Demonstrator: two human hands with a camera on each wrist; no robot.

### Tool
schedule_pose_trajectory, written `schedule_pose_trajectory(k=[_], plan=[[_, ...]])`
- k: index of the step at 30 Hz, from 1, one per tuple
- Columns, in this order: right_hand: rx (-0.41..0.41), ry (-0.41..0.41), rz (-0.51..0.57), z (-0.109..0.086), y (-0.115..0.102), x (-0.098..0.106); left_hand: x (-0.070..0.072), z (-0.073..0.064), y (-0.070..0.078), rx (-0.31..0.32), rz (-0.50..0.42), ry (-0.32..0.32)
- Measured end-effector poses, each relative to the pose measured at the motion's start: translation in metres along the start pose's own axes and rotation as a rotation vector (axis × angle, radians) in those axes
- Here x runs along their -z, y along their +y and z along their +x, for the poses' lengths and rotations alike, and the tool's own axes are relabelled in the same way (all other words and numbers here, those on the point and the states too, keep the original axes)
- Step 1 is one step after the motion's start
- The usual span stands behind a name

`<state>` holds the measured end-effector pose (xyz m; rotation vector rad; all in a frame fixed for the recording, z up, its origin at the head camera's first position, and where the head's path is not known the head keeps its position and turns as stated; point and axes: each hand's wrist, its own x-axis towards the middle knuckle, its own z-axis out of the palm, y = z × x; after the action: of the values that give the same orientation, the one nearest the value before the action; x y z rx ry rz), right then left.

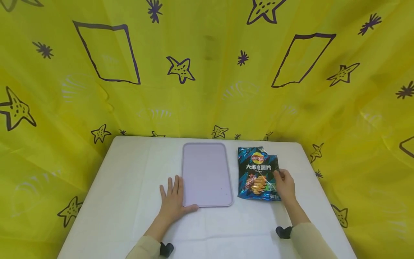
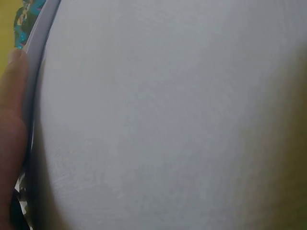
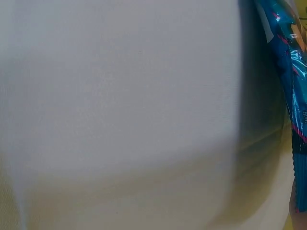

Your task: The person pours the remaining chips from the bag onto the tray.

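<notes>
A pale purple rectangular tray (image 1: 207, 174) lies flat on the table, its long sides running away from me. My left hand (image 1: 173, 203) is spread at the tray's near left corner, fingers straight along the left side and thumb along the near edge. To the right of the tray is a blue and black chip bag (image 1: 258, 174), printed side up, with a notch at its top right corner. My right hand (image 1: 286, 185) pinches the bag's right edge, thumb on the front. In the right wrist view the bag (image 3: 298, 96) shows at the right border, casting a shadow.
The table (image 1: 145, 165) has a white cover with faint creases. A yellow curtain (image 1: 207, 97) with stars and outlined shapes hangs right behind the table's far edge and along both sides. Dark bands sit at both sleeve cuffs (image 1: 310, 239).
</notes>
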<state>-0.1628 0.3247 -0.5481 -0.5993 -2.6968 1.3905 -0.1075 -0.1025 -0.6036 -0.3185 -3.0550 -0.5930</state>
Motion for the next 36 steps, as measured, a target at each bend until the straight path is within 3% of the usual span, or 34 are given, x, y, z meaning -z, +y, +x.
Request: schedule_pose_trajectory(k=[9, 18, 22, 28, 36], plan=[[0.086, 0.008, 0.092, -0.008, -0.019, 0.005, 0.001, 0.003, -0.001, -0.011, -0.035, -0.001], [0.183, 0.034, 0.092, -0.019, -0.037, 0.009, -0.002, 0.005, -0.005, -0.031, -0.012, -0.002], [0.271, 0.026, 0.09, -0.023, -0.046, 0.012, -0.001, 0.005, -0.006, -0.033, 0.021, -0.013], [0.454, 0.028, 0.104, -0.024, -0.061, 0.015, -0.001, 0.005, -0.004, -0.035, 0.03, 0.027], [0.553, 0.015, 0.048, -0.027, -0.078, 0.015, -0.002, 0.004, -0.004, 0.035, 0.056, 0.035]])
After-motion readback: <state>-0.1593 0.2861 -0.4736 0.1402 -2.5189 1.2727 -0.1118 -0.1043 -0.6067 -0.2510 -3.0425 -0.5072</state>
